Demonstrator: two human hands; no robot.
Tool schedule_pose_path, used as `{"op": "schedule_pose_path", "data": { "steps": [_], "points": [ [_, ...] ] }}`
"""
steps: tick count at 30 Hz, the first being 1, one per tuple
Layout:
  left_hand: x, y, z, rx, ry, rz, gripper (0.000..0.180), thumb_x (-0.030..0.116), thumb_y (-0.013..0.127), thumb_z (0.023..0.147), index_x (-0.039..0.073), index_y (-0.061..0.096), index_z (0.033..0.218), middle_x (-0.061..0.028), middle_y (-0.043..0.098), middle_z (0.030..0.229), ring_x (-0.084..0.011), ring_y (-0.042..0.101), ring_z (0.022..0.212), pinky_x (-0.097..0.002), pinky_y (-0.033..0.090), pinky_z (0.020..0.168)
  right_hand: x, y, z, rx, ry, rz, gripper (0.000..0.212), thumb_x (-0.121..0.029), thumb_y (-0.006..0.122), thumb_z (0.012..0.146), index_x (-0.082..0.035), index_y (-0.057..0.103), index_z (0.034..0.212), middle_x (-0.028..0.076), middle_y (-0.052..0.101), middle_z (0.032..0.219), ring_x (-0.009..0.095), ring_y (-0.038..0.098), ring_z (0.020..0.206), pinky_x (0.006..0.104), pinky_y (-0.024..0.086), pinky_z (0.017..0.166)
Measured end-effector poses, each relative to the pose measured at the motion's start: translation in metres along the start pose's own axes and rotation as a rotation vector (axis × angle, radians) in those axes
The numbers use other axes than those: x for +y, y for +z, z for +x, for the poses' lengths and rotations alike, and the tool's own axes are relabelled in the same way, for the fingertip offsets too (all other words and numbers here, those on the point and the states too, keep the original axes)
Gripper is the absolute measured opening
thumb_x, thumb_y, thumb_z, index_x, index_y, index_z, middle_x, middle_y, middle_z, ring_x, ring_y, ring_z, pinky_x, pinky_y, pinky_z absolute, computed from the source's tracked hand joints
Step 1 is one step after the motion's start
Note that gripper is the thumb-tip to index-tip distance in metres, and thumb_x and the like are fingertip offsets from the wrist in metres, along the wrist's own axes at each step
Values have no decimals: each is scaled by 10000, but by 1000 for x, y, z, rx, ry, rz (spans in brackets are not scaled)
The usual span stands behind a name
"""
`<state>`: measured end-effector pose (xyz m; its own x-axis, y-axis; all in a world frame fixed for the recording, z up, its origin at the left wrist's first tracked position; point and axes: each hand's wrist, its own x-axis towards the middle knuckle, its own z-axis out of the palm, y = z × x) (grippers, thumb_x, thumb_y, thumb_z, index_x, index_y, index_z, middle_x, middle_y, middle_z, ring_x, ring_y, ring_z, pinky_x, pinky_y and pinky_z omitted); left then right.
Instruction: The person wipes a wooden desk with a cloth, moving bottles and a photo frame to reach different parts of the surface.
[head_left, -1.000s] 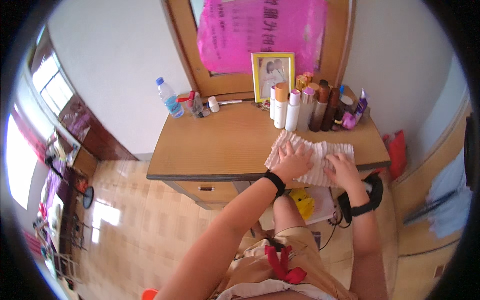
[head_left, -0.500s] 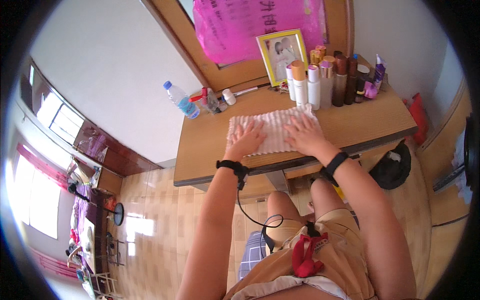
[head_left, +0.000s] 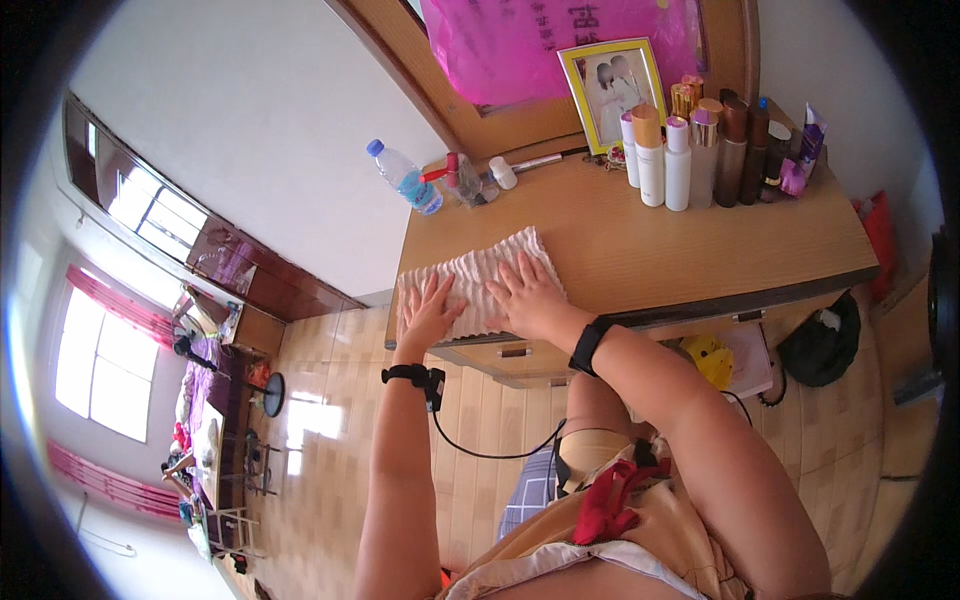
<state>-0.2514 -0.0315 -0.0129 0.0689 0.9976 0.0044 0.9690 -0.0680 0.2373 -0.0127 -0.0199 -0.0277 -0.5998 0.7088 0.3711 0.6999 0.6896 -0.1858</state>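
Note:
A pale pink ribbed cloth (head_left: 468, 275) lies spread on the wooden tabletop (head_left: 640, 250), at its left end by the front edge. My left hand (head_left: 430, 315) rests flat on the cloth's left part, fingers spread. Beside it, my right hand (head_left: 530, 300) presses flat on the right part, its fingers also apart. Both palms face down, and neither hand grips the cloth. Black bands circle both wrists; a thin cable runs from the left one.
Behind the cloth stand a water bottle (head_left: 405, 180), a clear red-capped bottle (head_left: 463, 180) and a small white bottle (head_left: 503, 173). Several cosmetic bottles (head_left: 677, 165) cluster at the back right before a yellow photo frame (head_left: 572, 85). Drawers sit under the table edge.
Both hands have slid left across the tabletop, and the cloth has moved with them to the left end. My view has shifted somewhat too.

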Motion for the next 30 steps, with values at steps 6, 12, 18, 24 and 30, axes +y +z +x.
{"op": "schedule_pose_path", "data": {
  "steps": [6,12,18,24,30],
  "points": [
    [41,-7,-36,28,-20,156,861,665,564,718,250,266,1410,-90,185,1487,-463,105,1333,-599,80,1047,8,-16,-22,-19,-117,23,725,-630,444,797,-142,425,1332,171,367,1386,427,231,1311,505,126,1084],
    [101,-4,-52,-11,-45,93,843,496,654,727,105,297,1383,-141,248,1446,-476,123,1322,-566,129,1055,28,-13,-58,272,-250,-68,438,-378,521,807,-153,561,1181,140,517,1255,425,408,1206,506,267,1031],
    [164,36,-45,115,166,144,775,435,618,733,69,332,1354,-147,258,1434,-523,169,1286,-665,171,985,70,-58,-113,366,-237,-103,347,-203,523,789,-179,586,1130,84,543,1185,343,473,1144,466,310,1021],
    [270,48,-15,-36,214,214,854,567,549,748,81,271,1393,-197,222,1442,-569,122,1277,-726,117,946,132,-99,-189,212,-12,-140,364,-188,556,784,-165,558,1147,91,479,1275,366,375,1234,487,269,1038],
    [363,75,5,-51,408,192,881,623,495,765,93,229,1418,-213,205,1450,-569,95,1281,-720,108,957,175,-163,-251,29,259,-100,530,-191,679,732,-153,485,1223,110,404,1348,381,285,1288,476,239,1056]
  ]
}}
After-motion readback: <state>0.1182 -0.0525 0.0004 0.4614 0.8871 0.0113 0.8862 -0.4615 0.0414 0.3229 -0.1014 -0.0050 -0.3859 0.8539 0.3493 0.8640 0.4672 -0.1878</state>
